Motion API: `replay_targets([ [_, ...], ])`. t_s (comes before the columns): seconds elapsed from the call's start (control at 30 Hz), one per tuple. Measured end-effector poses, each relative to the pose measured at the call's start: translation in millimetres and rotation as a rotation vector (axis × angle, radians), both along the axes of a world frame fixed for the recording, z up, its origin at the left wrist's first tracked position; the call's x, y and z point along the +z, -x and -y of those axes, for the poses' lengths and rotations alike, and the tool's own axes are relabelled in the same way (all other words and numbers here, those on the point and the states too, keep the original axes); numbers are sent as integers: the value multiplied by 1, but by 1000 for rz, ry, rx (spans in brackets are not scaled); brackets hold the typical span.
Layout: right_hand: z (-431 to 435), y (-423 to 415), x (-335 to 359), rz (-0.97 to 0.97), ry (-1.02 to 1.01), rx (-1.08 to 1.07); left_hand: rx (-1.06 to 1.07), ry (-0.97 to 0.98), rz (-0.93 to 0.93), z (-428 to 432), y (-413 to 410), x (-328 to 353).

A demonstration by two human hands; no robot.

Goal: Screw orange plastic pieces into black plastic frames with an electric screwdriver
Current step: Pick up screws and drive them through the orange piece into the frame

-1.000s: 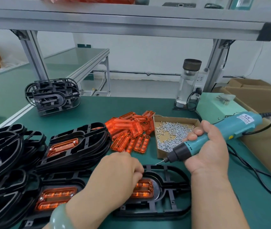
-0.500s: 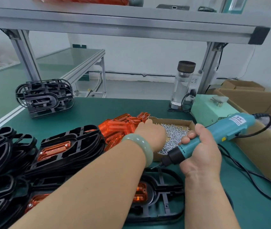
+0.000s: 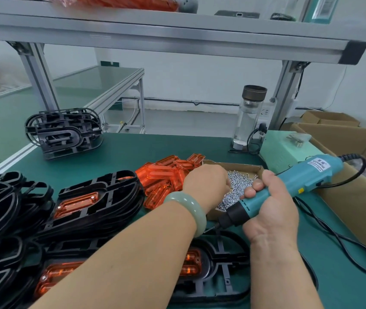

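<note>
Left hand [image 3: 206, 181] in screw box [image 3: 235, 164], grasp we cannot tell | right hand [image 3: 269, 210] grips screwdriver [image 3: 307, 175] above near-edge frame [image 3: 225, 273].

Bright, even light; sharp focus; wide-angle bending at the grey aluminium overhead shelf [image 3: 177, 39]; soft shadows below it.

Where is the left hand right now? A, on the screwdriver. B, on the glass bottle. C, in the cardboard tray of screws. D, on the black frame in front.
C: the left hand is over the cardboard tray, reaching down into the silver screws.
</note>
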State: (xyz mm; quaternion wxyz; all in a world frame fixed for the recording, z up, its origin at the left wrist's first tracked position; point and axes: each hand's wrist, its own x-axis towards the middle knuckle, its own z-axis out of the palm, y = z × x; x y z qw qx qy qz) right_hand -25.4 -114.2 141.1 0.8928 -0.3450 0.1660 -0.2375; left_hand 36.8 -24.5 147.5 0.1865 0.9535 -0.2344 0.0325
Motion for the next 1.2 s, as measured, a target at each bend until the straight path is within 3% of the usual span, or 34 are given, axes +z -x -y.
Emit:
replay_targets([
  [0.33,2,0,-1,-2,7,-3,117,402,-115,-4,-3,-2],
  [0.5,2,0,0,2,-19,-2,277,939,-387,-10,0,-3],
  [0.57,1,0,0,2,-16,2,308,1065,-467,-10,2,-3],
  [0.9,0,-1,-2,-3,6,-6,270,928,-396,-5,1,9],
  [1.2,-2,1,0,13,-11,6,300,999,-407,-9,6,10],
])
